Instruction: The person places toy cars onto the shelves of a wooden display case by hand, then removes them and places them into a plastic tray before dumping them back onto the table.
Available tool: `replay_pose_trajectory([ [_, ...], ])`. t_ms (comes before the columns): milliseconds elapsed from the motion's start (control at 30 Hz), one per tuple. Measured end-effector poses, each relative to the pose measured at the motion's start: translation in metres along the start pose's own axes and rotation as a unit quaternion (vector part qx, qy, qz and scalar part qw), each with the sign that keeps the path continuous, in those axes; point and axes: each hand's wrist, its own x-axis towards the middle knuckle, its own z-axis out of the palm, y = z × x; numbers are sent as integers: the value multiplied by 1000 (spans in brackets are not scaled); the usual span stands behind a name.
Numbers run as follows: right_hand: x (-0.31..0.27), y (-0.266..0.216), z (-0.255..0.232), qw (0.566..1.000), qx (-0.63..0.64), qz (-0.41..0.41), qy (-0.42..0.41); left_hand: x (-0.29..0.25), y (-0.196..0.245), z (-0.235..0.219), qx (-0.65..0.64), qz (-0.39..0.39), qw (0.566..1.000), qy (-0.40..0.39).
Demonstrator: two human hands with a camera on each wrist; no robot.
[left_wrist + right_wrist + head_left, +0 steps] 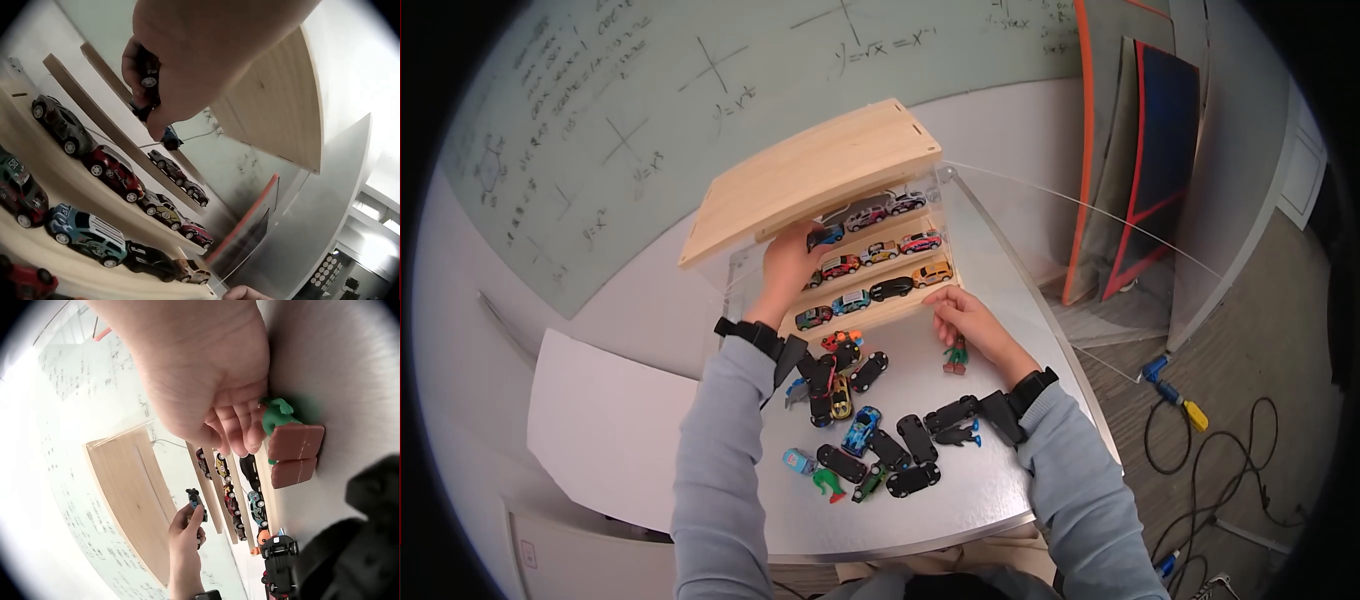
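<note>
My left hand is at the left of the upper tier of a wooden display rack, fingers curled round a dark toy car. A blue toy car is at its fingertips; whether the fingers grip this one too, I cannot tell. Toy cars stand in rows on the tiers, among them a yellow car and a black car. At the rack's lower right corner, my right hand hangs loosely curled and holds nothing. Close to its fingers lies a green figure with brown feet.
On the metal table in front of the rack lie several toy cars, many wheels up, a blue car and a green-and-red figure. Behind stands a whiteboard; clear panels extend rightwards. Cables lie on the floor.
</note>
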Motion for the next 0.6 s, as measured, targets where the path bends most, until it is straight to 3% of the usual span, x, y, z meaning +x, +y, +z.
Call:
replay_pose_trajectory([
  [133,0,-1,0,1000,-7,5,-3,9,-20,13,50,-10,999,-7],
  [367,1,1,0,1000,-8,5,-2,24,-36,30,22,-53,998,-34],
  [433,0,-1,0,1000,-11,6,-1,23,-33,28,22,18,1000,12],
  [467,-1,-1,0,1000,-11,6,-1,23,-32,26,22,18,1000,12],
  [533,-1,-2,0,1000,-12,13,-1,22,-22,17,14,-106,994,36],
  [567,0,-1,0,1000,-11,13,0,21,-21,16,14,-106,994,35],
  [600,0,0,0,1000,-10,10,-1,20,-23,17,33,-104,990,84],
])
